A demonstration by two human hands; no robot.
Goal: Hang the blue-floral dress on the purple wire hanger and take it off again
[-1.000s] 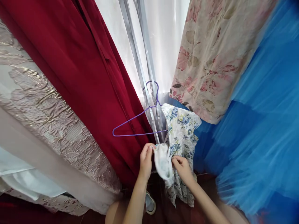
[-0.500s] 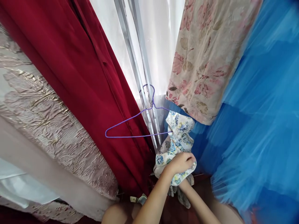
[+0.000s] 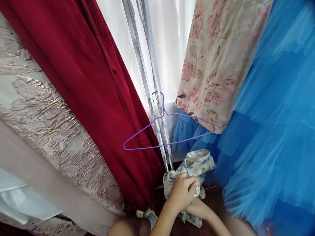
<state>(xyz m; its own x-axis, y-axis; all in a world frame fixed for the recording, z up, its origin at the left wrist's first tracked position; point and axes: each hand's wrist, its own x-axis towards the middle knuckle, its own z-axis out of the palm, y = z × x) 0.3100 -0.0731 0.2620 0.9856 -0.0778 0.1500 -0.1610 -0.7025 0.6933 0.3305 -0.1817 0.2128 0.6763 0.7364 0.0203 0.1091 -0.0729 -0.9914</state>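
Your left hand [image 3: 182, 189] pinches the blue-and-white floral cloth garment [image 3: 203, 164] below the purple triangular hanger [image 3: 164, 113]; your right hand [image 3: 197, 207], partly hidden, grips unclearly

A long red cloth [image 3: 73, 72] slants down the left side, beside a pale embossed fabric [image 3: 71, 114] with shiny raised flowers. Metal poles [image 3: 145, 55] stand before a white curtain [image 3: 172, 42]. To the right hangs a beige fabric [image 3: 214, 65] printed with pink flowers, its hem overlapping layered blue tulle [image 3: 275, 114].
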